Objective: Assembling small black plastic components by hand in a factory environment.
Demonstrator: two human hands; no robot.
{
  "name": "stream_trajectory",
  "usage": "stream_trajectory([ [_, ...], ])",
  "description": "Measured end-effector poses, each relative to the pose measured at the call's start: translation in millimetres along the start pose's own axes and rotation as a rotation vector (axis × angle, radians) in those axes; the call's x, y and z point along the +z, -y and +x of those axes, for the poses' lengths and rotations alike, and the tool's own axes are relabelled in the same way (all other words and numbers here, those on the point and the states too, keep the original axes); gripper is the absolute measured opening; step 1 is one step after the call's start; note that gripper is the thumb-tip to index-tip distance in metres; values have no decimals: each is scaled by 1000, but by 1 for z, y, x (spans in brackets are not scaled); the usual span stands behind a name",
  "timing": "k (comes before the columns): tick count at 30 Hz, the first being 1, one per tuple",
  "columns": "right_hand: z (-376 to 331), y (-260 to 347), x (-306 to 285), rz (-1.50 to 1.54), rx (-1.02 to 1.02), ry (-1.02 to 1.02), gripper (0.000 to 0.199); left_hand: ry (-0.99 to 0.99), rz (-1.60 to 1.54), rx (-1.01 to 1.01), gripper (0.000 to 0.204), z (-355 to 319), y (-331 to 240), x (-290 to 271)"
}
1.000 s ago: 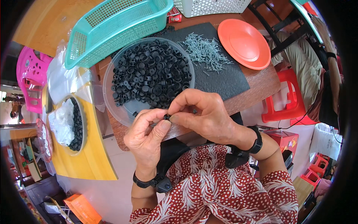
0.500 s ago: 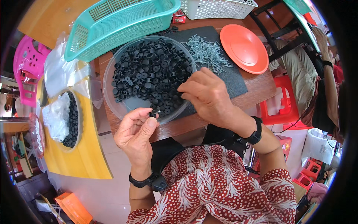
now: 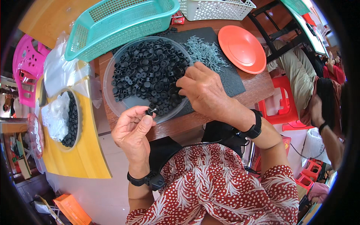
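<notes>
My left hand (image 3: 133, 129) pinches a small black plastic cap (image 3: 149, 112) between thumb and fingers, just over the near rim of a clear round tub (image 3: 108, 92). A short metal screw seems to stick out of this cap to the right. Loose black plastic caps (image 3: 148, 65) of the same kind fill most of the tub. Over the tub's right side, my right hand (image 3: 204, 84) has its fingers drawn together, their tips at the caps there. Whatever those fingertips hold blends into the dark pieces behind. A pile of silver screws (image 3: 205, 52) lies on a dark mat beyond that hand.
Behind the tub stand a turquoise basket (image 3: 120, 32) and a white basket (image 3: 215, 10). An orange plate (image 3: 242, 48) lies at the right. On a yellow board (image 3: 90, 150) to the left sits another tub of black caps (image 3: 71, 123) with plastic bags. A person sits at the far right.
My right hand has shifted slightly left and down at the tub's edge. My left hand keeps its cap, slightly further left. The person at right has lowered an arm.
</notes>
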State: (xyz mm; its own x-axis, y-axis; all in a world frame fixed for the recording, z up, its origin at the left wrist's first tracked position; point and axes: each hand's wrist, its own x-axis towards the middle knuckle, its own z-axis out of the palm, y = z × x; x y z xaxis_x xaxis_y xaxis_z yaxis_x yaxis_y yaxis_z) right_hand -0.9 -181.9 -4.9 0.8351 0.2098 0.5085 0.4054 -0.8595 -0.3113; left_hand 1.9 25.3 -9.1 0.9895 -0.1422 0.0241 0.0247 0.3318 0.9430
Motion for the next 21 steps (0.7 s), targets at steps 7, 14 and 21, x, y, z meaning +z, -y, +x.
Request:
stream_trajectory([
  [7,1,14,13,114,-35,75,22,8,-10,-4,23,1,1,2],
  [14,4,-1,-2,132,34,-86,21,-5,-115,5,21,2,6,-12],
  [21,2,5,-5,143,-40,87,14,-9,-152,7,22,-1,5,-9],
])
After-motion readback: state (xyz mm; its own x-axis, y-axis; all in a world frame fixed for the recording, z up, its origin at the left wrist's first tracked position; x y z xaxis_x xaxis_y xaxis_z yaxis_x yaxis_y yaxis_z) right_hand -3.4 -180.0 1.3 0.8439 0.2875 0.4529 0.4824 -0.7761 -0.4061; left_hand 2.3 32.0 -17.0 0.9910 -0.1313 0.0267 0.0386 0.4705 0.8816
